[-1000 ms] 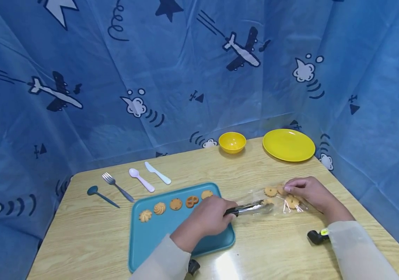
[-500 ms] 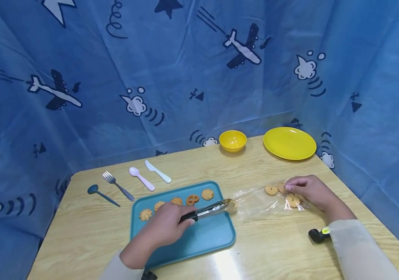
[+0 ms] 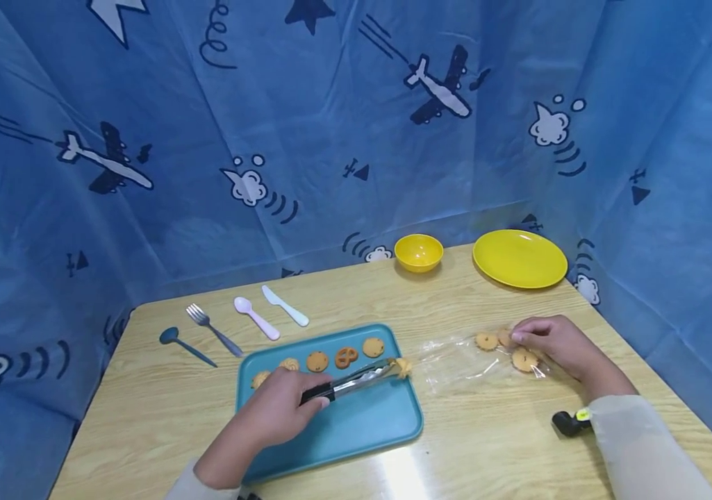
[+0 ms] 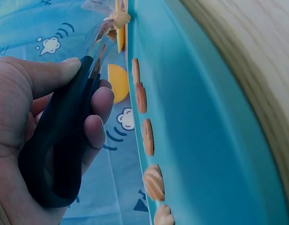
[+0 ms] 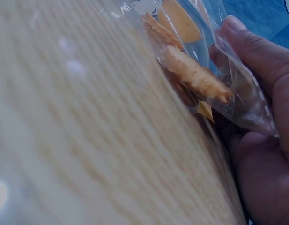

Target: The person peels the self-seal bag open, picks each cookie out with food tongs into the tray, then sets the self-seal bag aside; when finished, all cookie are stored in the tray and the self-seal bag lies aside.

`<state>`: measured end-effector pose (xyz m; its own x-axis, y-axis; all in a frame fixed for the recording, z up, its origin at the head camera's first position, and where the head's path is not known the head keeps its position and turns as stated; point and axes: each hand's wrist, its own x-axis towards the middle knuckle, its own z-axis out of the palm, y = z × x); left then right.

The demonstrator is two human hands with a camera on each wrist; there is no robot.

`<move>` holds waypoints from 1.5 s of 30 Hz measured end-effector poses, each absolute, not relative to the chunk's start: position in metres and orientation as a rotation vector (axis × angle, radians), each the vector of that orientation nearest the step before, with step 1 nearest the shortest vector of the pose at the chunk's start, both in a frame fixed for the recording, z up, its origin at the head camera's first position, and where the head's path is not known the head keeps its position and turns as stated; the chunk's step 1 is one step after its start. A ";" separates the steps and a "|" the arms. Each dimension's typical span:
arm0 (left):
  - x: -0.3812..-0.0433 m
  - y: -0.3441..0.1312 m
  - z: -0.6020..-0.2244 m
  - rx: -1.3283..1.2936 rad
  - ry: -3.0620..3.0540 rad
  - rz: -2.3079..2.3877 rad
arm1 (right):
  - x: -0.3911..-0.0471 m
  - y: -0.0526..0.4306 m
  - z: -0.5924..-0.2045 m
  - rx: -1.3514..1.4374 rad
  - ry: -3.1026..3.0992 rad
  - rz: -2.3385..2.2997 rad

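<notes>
My left hand point(image 3: 283, 406) grips black-handled metal tongs point(image 3: 356, 380), whose tips pinch a cookie point(image 3: 402, 368) over the right part of a teal tray point(image 3: 365, 423). Along the tray's far side runs a row of cookies, among them a round cookie point(image 3: 373, 347) and a pretzel-shaped one point(image 3: 346, 357). In the left wrist view, thumb and fingers wrap the tongs' dark handle point(image 4: 64, 136). My right hand point(image 3: 556, 347) pinches a clear plastic bag point(image 3: 456, 361) lying right of the tray. Several cookies are inside it, one round cookie point(image 5: 196, 75) showing edge-on in the right wrist view.
At the back stand a yellow bowl point(image 3: 419, 253) and a yellow plate point(image 3: 520, 259). Left of them lie a dark spoon point(image 3: 187, 346), a fork point(image 3: 214, 329), a pink spoon point(image 3: 257, 318) and a pale knife point(image 3: 285, 305). A blue curtain point(image 3: 305, 139) surrounds the wooden table.
The tongs have come out of the bag, drawn left with a cookie in their tips, and are now over the tray. The right hand has stayed at the bag.
</notes>
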<state>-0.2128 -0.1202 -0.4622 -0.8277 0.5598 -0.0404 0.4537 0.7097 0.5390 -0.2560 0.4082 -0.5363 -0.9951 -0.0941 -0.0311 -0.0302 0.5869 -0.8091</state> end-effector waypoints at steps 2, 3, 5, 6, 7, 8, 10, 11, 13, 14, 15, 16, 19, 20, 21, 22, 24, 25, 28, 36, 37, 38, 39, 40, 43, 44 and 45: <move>-0.212 -0.123 -0.463 0.805 2.731 0.754 | -0.256 0.409 -0.537 -0.100 2.739 -1.385; -0.211 -0.125 -0.464 0.796 2.738 0.747 | -0.256 0.409 -0.537 -0.098 2.739 -1.386; -0.211 -0.130 -0.465 0.777 2.752 0.732 | -0.256 0.409 -0.535 -0.103 2.734 -1.400; -0.211 -0.133 -0.466 0.760 2.759 0.726 | -0.257 0.409 -0.535 -0.114 2.733 -1.404; -0.211 -0.135 -0.467 0.751 2.762 0.733 | -0.257 0.409 -0.534 -0.116 2.732 -1.409; -0.211 -0.138 -0.467 0.740 2.761 0.737 | -0.257 0.409 -0.533 -0.123 2.731 -1.408; -0.210 -0.143 -0.467 0.728 2.757 0.745 | -0.257 0.409 -0.532 -0.113 2.719 -1.421; -0.210 -0.145 -0.467 0.725 2.756 0.744 | -0.257 0.408 -0.532 -0.106 2.716 -1.421; -0.210 -0.147 -0.465 0.719 2.754 0.730 | -0.257 0.408 -0.533 -0.087 2.704 -1.421; -0.209 -0.147 -0.464 0.720 2.753 0.718 | -0.256 0.408 -0.533 -0.083 2.701 -1.420; -0.209 -0.147 -0.462 0.722 2.753 0.712 | -0.256 0.409 -0.533 -0.074 2.698 -1.423; -0.209 -0.145 -0.461 0.723 2.755 0.699 | -0.256 0.409 -0.534 -0.074 2.696 -1.422; -0.210 -0.137 -0.459 0.735 2.785 0.652 | -0.255 0.409 -0.534 -0.085 2.706 -1.422; -0.210 -0.133 -0.459 0.746 2.799 0.636 | -0.255 0.409 -0.534 -0.099 2.710 -1.421; -0.210 -0.130 -0.460 0.752 2.818 0.613 | -0.254 0.409 -0.535 -0.095 2.712 -1.420; -0.211 -0.127 -0.461 0.760 2.836 0.590 | -0.254 0.409 -0.535 -0.095 2.712 -1.420; -0.212 -0.122 -0.463 0.760 2.856 0.559 | -0.255 0.408 -0.536 -0.096 2.715 -1.416; -0.213 -0.120 -0.465 0.761 2.863 0.550 | -0.255 0.408 -0.536 -0.091 2.714 -1.415; -0.217 -0.116 -0.468 0.768 2.860 0.551 | -0.256 0.408 -0.536 -0.080 2.718 -1.406; -0.216 -0.119 -0.468 0.744 2.873 0.510 | -0.257 0.407 -0.532 -0.127 2.728 -1.406; -0.215 -0.119 -0.467 0.749 2.876 0.505 | -0.257 0.407 -0.532 -0.127 2.728 -1.409; -0.215 -0.120 -0.466 0.755 2.876 0.499 | -0.257 0.408 -0.532 -0.126 2.727 -1.412; -0.214 -0.120 -0.466 0.765 2.878 0.493 | -0.256 0.408 -0.532 -0.124 2.726 -1.416; -0.214 -0.121 -0.466 0.771 2.876 0.493 | -0.256 0.408 -0.533 -0.121 2.723 -1.420; -0.212 -0.122 -0.465 0.784 2.867 0.499 | -0.255 0.409 -0.534 -0.116 2.714 -1.431; -0.212 -0.123 -0.465 0.785 2.863 0.505 | -0.255 0.409 -0.535 -0.108 2.710 -1.438; -0.212 -0.124 -0.464 0.782 2.862 0.510 | -0.255 0.408 -0.535 -0.101 2.709 -1.441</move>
